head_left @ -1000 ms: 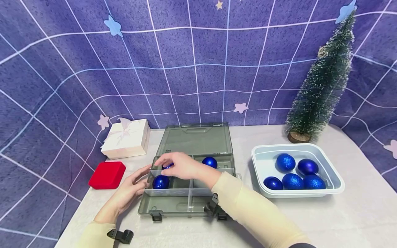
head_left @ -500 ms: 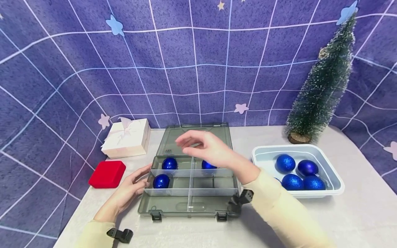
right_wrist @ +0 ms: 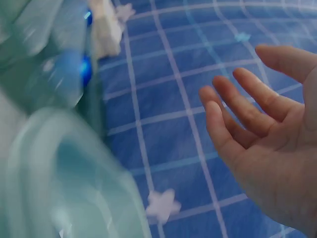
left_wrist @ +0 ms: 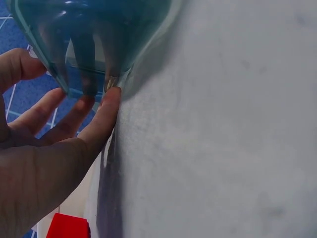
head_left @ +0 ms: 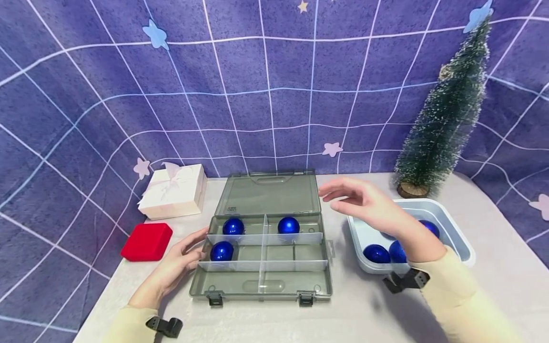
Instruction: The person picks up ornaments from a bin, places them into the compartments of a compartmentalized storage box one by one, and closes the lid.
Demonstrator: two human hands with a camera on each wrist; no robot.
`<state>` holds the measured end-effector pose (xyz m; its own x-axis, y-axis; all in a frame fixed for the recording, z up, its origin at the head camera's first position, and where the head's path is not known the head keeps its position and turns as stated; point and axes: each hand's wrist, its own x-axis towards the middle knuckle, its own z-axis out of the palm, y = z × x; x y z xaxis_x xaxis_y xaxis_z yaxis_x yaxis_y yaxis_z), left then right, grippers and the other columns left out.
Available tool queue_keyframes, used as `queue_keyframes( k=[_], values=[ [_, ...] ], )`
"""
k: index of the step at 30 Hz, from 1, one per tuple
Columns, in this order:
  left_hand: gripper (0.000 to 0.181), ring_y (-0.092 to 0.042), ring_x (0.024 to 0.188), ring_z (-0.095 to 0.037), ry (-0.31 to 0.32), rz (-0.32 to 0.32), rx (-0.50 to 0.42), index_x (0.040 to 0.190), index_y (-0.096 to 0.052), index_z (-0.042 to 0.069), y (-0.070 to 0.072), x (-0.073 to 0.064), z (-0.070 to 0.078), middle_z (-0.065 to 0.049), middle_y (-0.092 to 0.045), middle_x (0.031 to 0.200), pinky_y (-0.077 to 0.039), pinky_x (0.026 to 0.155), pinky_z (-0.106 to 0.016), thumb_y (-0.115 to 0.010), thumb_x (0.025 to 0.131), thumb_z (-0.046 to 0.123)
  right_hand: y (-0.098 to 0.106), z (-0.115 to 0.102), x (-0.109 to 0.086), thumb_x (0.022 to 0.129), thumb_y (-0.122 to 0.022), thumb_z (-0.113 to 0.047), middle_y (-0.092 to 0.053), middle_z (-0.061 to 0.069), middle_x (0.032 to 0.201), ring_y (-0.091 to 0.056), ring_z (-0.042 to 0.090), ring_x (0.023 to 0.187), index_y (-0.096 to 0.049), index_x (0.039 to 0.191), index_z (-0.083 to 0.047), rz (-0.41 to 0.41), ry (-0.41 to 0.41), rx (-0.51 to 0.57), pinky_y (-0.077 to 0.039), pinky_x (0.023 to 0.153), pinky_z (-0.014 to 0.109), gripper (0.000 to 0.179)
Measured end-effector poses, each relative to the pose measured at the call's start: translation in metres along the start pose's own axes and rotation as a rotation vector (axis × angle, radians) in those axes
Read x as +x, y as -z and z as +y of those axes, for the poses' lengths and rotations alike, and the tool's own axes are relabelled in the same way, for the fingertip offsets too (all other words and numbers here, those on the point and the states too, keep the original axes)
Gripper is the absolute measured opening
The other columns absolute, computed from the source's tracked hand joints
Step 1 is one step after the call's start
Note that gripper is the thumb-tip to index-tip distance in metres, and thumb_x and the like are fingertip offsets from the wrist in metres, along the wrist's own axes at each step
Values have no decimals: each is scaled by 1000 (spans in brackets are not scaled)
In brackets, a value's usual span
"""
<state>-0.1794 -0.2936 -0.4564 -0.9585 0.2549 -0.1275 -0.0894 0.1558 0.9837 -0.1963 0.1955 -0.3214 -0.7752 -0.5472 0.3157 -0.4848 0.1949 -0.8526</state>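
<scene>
A see-through grey-green divided box (head_left: 274, 286) lies with its lid folded back. Glossy blue baubles sit in its two back compartments, one in the left (head_left: 233, 226) and one in the right (head_left: 289, 225); another bauble (head_left: 221, 251) is in the middle-left compartment. My left hand (head_left: 177, 262) rests against the box's left side, and its fingertips (left_wrist: 113, 94) touch the wall in the left wrist view. Holding nothing, my right hand (head_left: 369, 202) hovers with loosely bent fingers over the left side of a pale blue tub (head_left: 360, 247). It partly hides the baubles there, including one at the front left (head_left: 376, 254).
A small snowy Christmas tree (head_left: 446, 114) on a wooden base stands behind the tub. At left are a white gift box with a ribbon (head_left: 176, 193) and a red box (head_left: 147, 242). A purple-blue star-patterned cloth (head_left: 291, 109) hangs behind the table.
My right hand has withdrawn from the back-left compartment, leaving the bauble there, and has moved right across the box to above the tub. My left hand has stayed at the box's side.
</scene>
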Motion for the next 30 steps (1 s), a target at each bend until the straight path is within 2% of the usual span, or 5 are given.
queue_keyframes(
  k=[7,13,19,23,30],
  values=[
    [74,-55,100,-17,14,5,-4,160,-32,6,2,-2,-3,-22,-29,158,-43,67,-22,-53,91,-8,25,38,-44,98,-63,0,-65,21,125,-64,24,115,-64,126,4,-77,-51,-53,-50,94,24,29],
    [73,-56,101,-19,11,1,3,160,-32,5,1,-1,1,-24,-28,158,-46,71,-23,-53,91,-6,43,66,-69,97,-66,-5,-68,16,122,-64,22,114,-62,128,3,-183,-127,-91,-51,95,29,32],
    [74,-55,104,-21,26,-5,0,160,-30,6,1,-1,0,-24,-26,159,-46,73,-23,-54,92,-6,50,80,-80,96,-69,-8,-64,19,126,-63,30,116,-60,129,3,-330,-201,-68,-51,98,39,36],
    [73,-54,108,-24,23,-11,3,161,-30,7,1,-1,0,-25,-24,160,-48,77,-25,-54,92,-4,51,83,-83,95,-72,-14,-65,14,126,-64,30,115,-62,129,-1,-377,-257,-105,-52,96,36,38],
    [73,-54,106,-23,12,-9,-13,160,-29,5,0,-3,2,-25,-26,160,-45,73,-23,-54,92,-5,48,89,-82,91,-76,-12,-68,12,121,-65,21,109,-64,125,0,-413,-214,-135,-52,91,33,38]
  ],
)
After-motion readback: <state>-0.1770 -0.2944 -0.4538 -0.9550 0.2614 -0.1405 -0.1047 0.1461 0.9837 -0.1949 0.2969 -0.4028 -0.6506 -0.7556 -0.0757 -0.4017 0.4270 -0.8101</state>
